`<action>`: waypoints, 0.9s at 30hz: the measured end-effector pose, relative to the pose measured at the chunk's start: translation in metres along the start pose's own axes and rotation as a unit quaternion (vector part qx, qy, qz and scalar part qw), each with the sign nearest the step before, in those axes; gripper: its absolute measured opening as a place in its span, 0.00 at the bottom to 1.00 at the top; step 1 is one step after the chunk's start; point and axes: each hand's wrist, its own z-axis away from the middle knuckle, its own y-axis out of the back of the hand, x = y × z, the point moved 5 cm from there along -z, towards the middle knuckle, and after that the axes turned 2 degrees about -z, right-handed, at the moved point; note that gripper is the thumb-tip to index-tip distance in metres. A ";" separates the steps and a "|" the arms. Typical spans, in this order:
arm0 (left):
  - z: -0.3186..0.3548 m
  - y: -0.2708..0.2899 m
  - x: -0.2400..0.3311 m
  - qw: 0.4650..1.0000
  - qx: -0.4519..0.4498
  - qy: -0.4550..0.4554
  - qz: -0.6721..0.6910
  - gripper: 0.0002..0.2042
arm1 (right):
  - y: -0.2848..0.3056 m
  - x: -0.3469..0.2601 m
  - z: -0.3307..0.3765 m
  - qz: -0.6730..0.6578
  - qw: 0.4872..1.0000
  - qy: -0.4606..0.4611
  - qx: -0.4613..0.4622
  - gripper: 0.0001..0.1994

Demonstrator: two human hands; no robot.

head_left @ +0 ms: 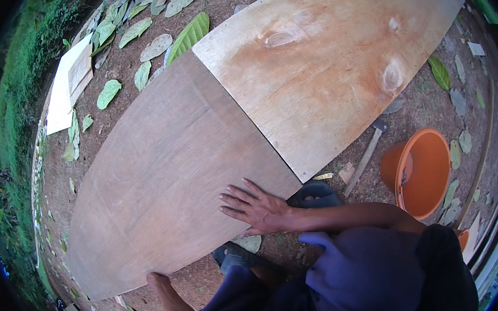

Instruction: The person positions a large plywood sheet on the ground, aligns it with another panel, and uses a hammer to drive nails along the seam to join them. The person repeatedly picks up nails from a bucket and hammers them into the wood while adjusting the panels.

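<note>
A dull brown plywood sheet [143,165] lies in front of me on the left. My right hand [257,207] rests flat on its near right part, fingers spread. At the sheet's near left edge my left hand [159,280] grips the rim; only part of it shows and its fingers are mostly hidden under the edge. Against the brown sheet's right side lies a paler plywood sheet [324,72] with orange stains and dark knots. A thin dark gap runs between the two sheets. My shoes stand by the near edge, partly under my arms and clothing.
A hammer [364,157] with a wooden handle lies on the soil to the right, beside an orange bucket [425,172]. Leaves [190,35] are scattered around the sheets. A white board [68,91] lies at the far left near the grass [24,86]. A long thin stick [481,153] lies at right.
</note>
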 end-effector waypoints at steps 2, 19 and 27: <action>-0.004 0.008 0.006 0.986 0.015 -0.034 -0.163 0.22 | 0.000 -0.001 0.000 -0.006 1.000 0.000 0.002 0.46; 0.017 0.006 0.013 0.663 0.039 -0.198 -0.721 0.14 | 0.002 0.010 0.006 -0.069 0.997 0.004 0.042 0.43; 0.021 -0.019 0.005 0.718 0.041 -0.203 -0.665 0.11 | 0.002 0.010 0.009 -0.054 0.998 -0.022 0.038 0.42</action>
